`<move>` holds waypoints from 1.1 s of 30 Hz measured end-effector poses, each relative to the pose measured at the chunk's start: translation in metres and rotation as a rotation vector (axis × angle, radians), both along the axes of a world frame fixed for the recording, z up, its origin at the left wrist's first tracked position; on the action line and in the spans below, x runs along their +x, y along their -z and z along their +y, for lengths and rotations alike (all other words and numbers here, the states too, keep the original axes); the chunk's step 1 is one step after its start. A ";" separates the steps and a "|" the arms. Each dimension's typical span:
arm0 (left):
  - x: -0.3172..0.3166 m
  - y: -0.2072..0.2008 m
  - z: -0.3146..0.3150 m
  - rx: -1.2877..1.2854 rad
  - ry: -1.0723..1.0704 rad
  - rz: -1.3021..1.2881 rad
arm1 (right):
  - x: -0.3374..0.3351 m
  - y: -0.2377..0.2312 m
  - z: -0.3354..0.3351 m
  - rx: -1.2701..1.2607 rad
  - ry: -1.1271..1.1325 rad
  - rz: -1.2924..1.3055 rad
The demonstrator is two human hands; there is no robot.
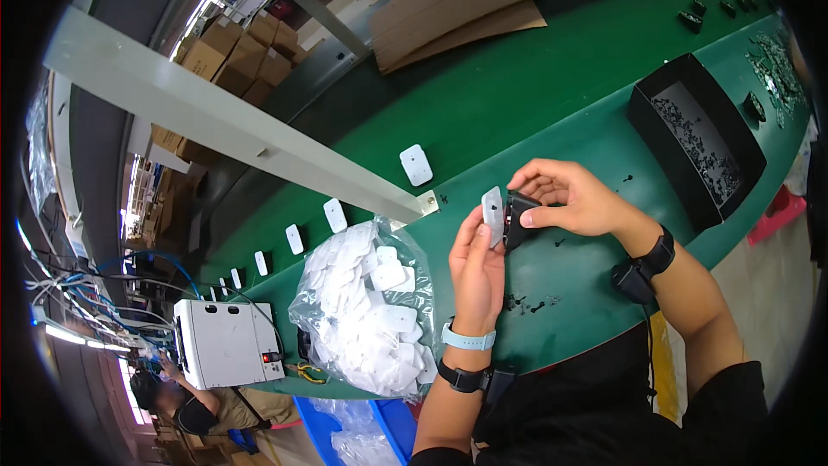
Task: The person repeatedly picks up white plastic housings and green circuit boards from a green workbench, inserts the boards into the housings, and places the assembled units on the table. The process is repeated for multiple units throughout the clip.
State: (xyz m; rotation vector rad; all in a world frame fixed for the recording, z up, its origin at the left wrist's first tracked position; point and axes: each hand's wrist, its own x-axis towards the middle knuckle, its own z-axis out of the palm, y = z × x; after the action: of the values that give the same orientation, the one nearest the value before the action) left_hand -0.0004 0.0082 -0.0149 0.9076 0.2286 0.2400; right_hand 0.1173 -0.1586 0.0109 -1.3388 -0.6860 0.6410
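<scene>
My left hand (476,269) holds a small white plastic plate (492,211) upright between its fingertips, above the green work surface (517,103). My right hand (565,198) presses a small black plastic part (519,214) against the plate's right side. Both hands meet near the middle of the view. Just left of my left forearm lies a clear bag (366,315) full of the same white plates. A few tiny black bits (530,302) lie on the green surface below my hands.
A black tray (694,142) of small black parts sits at the right. Single white plates (416,164) lie in a row along the belt. A white box machine (226,343) stands at the left, with another person (194,406) beyond it. Cardboard sheets (457,9) lie at the top.
</scene>
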 end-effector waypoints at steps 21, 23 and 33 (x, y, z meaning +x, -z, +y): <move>0.000 -0.001 0.006 -0.174 -0.067 -0.047 | -0.004 0.000 0.004 0.044 0.074 -0.729; -0.001 -0.003 0.005 -0.159 -0.069 -0.041 | -0.005 0.000 0.005 0.040 0.084 -0.708; -0.002 -0.003 0.008 -0.146 -0.051 -0.041 | -0.005 -0.002 0.003 -0.003 0.068 -0.770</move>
State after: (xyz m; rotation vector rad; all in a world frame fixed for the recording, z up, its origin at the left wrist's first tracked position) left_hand -0.0023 0.0162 -0.0119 0.7526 0.2289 0.2854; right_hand 0.1118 -0.1557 0.0126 -1.6060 -1.2427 0.0437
